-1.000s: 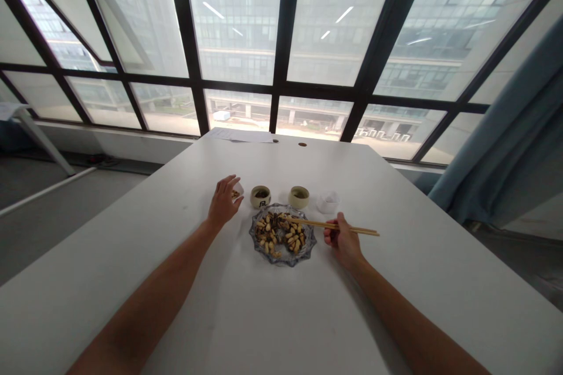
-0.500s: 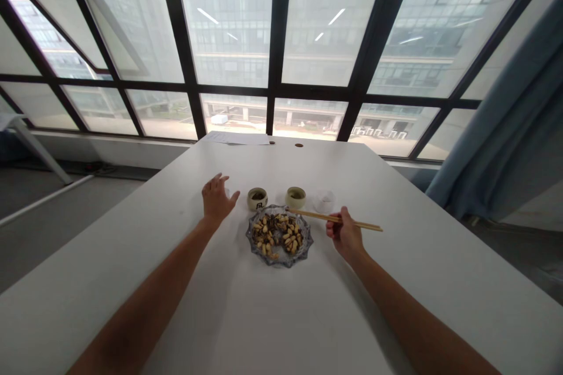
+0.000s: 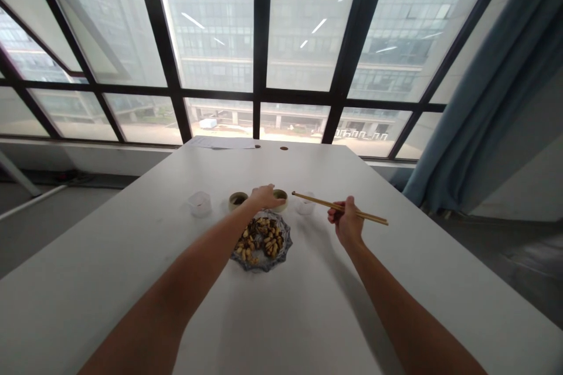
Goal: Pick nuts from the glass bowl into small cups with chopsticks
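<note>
My left hand (image 3: 264, 195) reaches across the glass dish and closes around the right-hand small pale green cup (image 3: 280, 207), thumb at the near side and fingers at the far side. My right hand (image 3: 347, 222) grips a pair of wooden chopsticks (image 3: 323, 203), tips pointing left beside that cup; a tiny dark bit shows at the tips, too small to name. Under my left forearm, the scalloped glass dish (image 3: 287, 242) holds peanuts (image 3: 271, 241) and darker pieces. Another small cup (image 3: 237, 199) with dark contents stands left, partly behind my wrist.
A clear plastic container (image 3: 200, 204) stands on the left, and a second one (image 3: 305, 205) sits behind the chopsticks. Papers (image 3: 224, 143) lie at the white table's (image 3: 264, 322) far edge, close to two round holes. A blue curtain (image 3: 457, 99) hangs on the right.
My left hand has moved right, from the left plastic container to the right-hand cup. The chopsticks' tips have risen away from the dish. The view has shifted slightly to the right.
</note>
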Motion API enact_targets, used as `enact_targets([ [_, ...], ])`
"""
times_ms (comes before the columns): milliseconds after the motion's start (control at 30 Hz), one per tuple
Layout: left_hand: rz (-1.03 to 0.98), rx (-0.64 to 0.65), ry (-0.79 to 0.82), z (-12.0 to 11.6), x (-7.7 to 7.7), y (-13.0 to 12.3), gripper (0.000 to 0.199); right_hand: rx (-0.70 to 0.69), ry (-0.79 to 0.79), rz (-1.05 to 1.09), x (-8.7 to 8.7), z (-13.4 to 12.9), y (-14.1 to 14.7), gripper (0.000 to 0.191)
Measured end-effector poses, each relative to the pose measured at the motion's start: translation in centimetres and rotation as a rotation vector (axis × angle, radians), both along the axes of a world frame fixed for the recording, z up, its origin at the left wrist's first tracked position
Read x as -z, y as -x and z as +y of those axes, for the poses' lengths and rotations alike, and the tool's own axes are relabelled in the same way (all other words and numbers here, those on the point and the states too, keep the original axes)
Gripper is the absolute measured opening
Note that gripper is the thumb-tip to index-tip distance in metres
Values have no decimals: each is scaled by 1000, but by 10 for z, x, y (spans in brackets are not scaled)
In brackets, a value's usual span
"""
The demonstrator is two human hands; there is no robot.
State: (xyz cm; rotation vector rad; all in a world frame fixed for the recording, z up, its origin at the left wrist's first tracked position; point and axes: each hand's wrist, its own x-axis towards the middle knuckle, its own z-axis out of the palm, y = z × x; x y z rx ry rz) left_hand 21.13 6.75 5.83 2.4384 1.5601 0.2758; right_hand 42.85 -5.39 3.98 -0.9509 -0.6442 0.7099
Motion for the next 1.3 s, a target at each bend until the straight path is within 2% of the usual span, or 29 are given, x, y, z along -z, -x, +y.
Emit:
enact_targets([
  [67, -12, 60, 11, 2, 0, 1, 70, -5, -5, 5, 1, 1, 1, 54],
  [167, -76, 137, -59, 0, 2, 4, 66, -15, -22, -2, 2, 2, 4, 55],
  [333, -136, 203, -138, -8, 3, 5, 63, -22, -32, -21, 3, 2, 8, 55],
  [533, -178, 196, -133, -8, 7, 6, 62, -3, -8, -116, 4, -3, 18, 57],
  [700, -215, 191, -111, -6, 8, 8, 61, -101, 5, -507, 7, -8, 33, 44],
  [800, -208, 170, -84, -3, 10, 8, 58, -140, 8, -667, 7, -12, 39, 36],
  [867, -193, 153, -66, -2, 11, 8, 59, -146, 4, -691, 3, -14, 41, 35],
  [967, -163, 128, -65, 0, 11, 11, 66, -92, -18, -618, -6, -18, 42, 44],
  [1033, -170, 137, -110, -1, 10, 20, 69, -71, -22, -561, -16, -22, 42, 53],
  [1133, -261, 158, -256, -6, 7, 49, 56, -145, 3, -562, -33, -30, 41, 63],
  [1300, -391, 51, -554, -24, 14, 117, 34, -381, 40, -848, -58, -48, 47, 66],
])
